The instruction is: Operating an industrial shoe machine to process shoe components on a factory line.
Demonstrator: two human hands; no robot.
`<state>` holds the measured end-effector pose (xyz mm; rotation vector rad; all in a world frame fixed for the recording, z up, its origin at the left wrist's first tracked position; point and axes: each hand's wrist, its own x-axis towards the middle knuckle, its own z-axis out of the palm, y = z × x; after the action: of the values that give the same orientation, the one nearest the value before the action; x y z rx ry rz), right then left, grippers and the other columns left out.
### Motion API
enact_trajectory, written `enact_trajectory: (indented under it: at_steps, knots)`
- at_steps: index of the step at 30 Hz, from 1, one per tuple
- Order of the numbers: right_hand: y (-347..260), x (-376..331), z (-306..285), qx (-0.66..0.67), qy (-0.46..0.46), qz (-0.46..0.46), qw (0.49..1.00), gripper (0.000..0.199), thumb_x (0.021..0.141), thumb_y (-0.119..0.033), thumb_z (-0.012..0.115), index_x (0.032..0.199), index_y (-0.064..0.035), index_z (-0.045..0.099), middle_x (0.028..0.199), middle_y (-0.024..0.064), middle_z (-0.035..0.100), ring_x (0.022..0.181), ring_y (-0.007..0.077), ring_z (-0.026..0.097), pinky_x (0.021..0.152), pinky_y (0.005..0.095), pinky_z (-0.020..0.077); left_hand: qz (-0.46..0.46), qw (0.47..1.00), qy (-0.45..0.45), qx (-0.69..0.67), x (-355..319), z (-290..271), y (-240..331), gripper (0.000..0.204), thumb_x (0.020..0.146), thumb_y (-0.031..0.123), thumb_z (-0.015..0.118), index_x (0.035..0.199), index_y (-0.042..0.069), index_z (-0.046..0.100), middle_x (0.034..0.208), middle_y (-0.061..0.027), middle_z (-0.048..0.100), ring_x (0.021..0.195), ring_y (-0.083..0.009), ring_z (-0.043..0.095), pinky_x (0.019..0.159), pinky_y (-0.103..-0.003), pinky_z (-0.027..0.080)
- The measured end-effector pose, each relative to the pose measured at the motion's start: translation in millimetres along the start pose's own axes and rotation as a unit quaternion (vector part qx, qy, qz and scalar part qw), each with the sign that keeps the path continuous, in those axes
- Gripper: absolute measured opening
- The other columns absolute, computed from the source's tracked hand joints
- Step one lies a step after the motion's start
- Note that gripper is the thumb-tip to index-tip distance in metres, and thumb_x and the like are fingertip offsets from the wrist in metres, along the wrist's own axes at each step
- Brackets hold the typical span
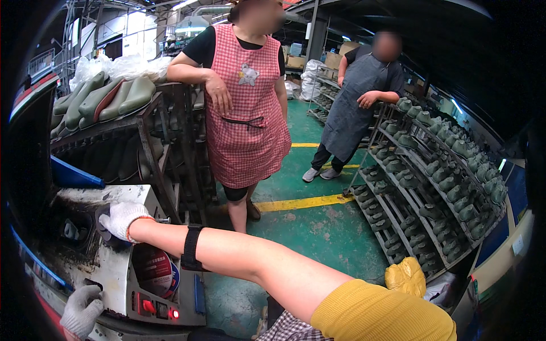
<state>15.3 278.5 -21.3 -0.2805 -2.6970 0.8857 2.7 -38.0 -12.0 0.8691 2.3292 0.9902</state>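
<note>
My right hand (126, 220), in a white knitted glove, reaches across a worn, stained metal machine (128, 199). Its fingers curl over a dark piece (104, 230) beside a blackened opening; the glove hides most of that piece. At the lower left is my left hand (82, 312), gloved too, with bent fingers by a small black part (92, 282) on the machine's near edge. What those fingers hold, if anything, is hidden. Inside the blackened opening sits a small pale object (71, 230), too unclear to name.
A red switch (148, 307) and a lit red lamp (175, 314) are on the machine's front. Olive-green boot-like forms (114, 102) top a rack at left. One person (247, 108) leans there; another (358, 108) stands beside a rack of green shoe forms (421, 182).
</note>
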Motion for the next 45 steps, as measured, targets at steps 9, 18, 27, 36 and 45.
enact_trajectory:
  at_steps: [9, 18, 27, 36, 45]
  knots:
    - [-1.2, -2.5, -3.2, 0.003, -0.006, 0.001, 1.0, 0.062, 0.097, -0.05, 0.051, 0.12, 0.0031, 0.071, 0.119, 0.0269, 0.071, 0.112, 0.0425, 0.068, 0.1, 0.0486, 0.0521, -0.004, 1.0, 0.005, 0.002, 1.4, 1.9, -1.8, 0.039, 0.094, 0.014, 0.069, 0.126, -0.007, 0.062, 0.108, -0.0117, 0.072, 0.1, -0.0186, 0.067, 0.091, -0.033, 0.053]
    - [1.0, 1.5, 2.4, 0.004, 0.001, 0.002, 1.0, 0.06, 0.096, -0.049, 0.051, 0.12, 0.0019, 0.072, 0.119, 0.0268, 0.072, 0.112, 0.0426, 0.068, 0.099, 0.0488, 0.0524, 0.004, 1.0, 0.012, -0.001, -0.1, 3.5, 1.6, 0.037, 0.094, 0.014, 0.07, 0.124, -0.007, 0.064, 0.105, -0.0109, 0.071, 0.097, -0.0176, 0.066, 0.088, -0.031, 0.053]
    - [1.0, 1.1, -1.0, 0.002, -0.02, 0.005, 1.0, 0.063, 0.097, -0.051, 0.05, 0.124, 0.0026, 0.069, 0.122, 0.0267, 0.071, 0.115, 0.0425, 0.067, 0.101, 0.0484, 0.0515, -0.01, 1.0, 0.012, 0.0, 0.3, 2.3, -1.0, 0.039, 0.092, 0.013, 0.069, 0.126, -0.007, 0.063, 0.106, -0.0115, 0.071, 0.097, -0.0183, 0.067, 0.088, -0.032, 0.054]
    - [1.5, 1.3, 1.0, 0.002, -0.007, 0.001, 1.0, 0.063, 0.097, -0.052, 0.05, 0.12, 0.0023, 0.071, 0.121, 0.0271, 0.071, 0.115, 0.0425, 0.067, 0.101, 0.0486, 0.0513, -0.003, 1.0, 0.009, -0.01, 0.9, 2.1, -2.6, 0.039, 0.093, 0.01, 0.068, 0.127, -0.007, 0.062, 0.109, -0.0124, 0.072, 0.099, -0.0189, 0.067, 0.09, -0.032, 0.054]
    - [0.1, -0.7, -1.6, 0.006, -0.01, 0.003, 1.0, 0.062, 0.097, -0.051, 0.05, 0.121, 0.0025, 0.071, 0.121, 0.0266, 0.071, 0.114, 0.0426, 0.068, 0.101, 0.0484, 0.0515, -0.001, 1.0, 0.008, -0.001, -0.4, 2.7, 2.4, 0.039, 0.091, 0.012, 0.069, 0.125, -0.007, 0.063, 0.107, -0.0122, 0.072, 0.098, -0.0189, 0.067, 0.089, -0.032, 0.054]
